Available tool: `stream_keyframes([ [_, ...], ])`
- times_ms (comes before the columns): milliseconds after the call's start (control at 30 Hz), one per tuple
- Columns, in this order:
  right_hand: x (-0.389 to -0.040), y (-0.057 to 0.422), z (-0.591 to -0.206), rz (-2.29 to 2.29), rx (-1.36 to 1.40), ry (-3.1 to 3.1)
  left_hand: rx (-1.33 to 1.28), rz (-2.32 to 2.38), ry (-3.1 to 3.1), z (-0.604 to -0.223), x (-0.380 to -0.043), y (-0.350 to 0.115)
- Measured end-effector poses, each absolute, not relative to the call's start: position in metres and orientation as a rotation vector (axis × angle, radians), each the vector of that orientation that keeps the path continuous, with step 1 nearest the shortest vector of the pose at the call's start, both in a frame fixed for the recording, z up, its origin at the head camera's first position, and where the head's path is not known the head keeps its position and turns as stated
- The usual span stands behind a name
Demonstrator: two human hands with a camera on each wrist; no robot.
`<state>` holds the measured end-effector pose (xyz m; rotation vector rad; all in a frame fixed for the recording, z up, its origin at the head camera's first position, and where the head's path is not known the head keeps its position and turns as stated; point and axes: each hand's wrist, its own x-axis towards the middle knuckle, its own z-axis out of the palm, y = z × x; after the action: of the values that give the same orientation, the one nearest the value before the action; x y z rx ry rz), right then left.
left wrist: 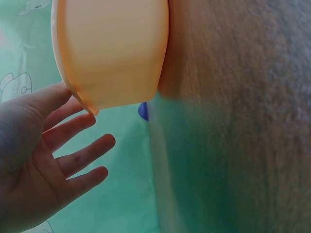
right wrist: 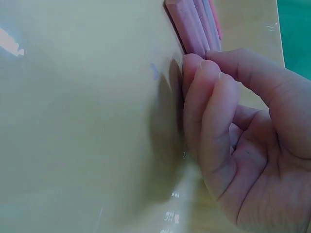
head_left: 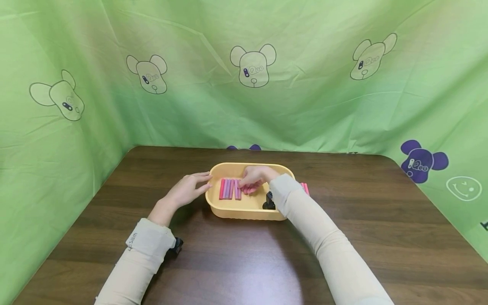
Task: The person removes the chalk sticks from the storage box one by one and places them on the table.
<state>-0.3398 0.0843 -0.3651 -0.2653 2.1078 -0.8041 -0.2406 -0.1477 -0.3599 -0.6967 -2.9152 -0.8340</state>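
Note:
A yellow oval tub [head_left: 249,214] stands on the table. Inside, toward its left end, pink and purple sticks [head_left: 225,189] lie side by side in a row. My right hand [head_left: 253,178] reaches into the tub with curled fingers. Thumb and fingertips pinch the near end of a pale pink stick [right wrist: 184,24] at the right of the row. My left hand [head_left: 187,190] is at the tub's left end, fingers fairly straight and spread. In the left wrist view its thumb and nearest fingers touch the rim [left wrist: 60,58], while the other fingers stay clear.
More pink sticks [head_left: 305,188] show just right of the tub, partly behind the right sleeve [head_left: 316,220]. A dark wooden table [head_left: 213,262] lies below. Behind it hangs a green curtain [head_left: 297,118] with printed bear heads. Black wrist cameras [head_left: 269,201] sit under the cuffs.

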Motion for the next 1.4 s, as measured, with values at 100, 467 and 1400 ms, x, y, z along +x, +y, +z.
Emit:
stream_keyframes([
  [100, -0.34, 0.085, -0.365, -0.8, -0.27, 2.104, -0.689, -0.844, -2.923, -0.359, -0.241, -0.148],
  [467, -0.341, 0.09, -0.364, -0.841, -0.313, 2.074, -0.705, -0.841, -2.919, -0.359, -0.241, -0.148],
  [1400, -0.341, 0.122, -0.332, -1.003, -0.41, 2.085, -0.674, -0.855, -2.942, -0.357, -0.241, -0.147],
])
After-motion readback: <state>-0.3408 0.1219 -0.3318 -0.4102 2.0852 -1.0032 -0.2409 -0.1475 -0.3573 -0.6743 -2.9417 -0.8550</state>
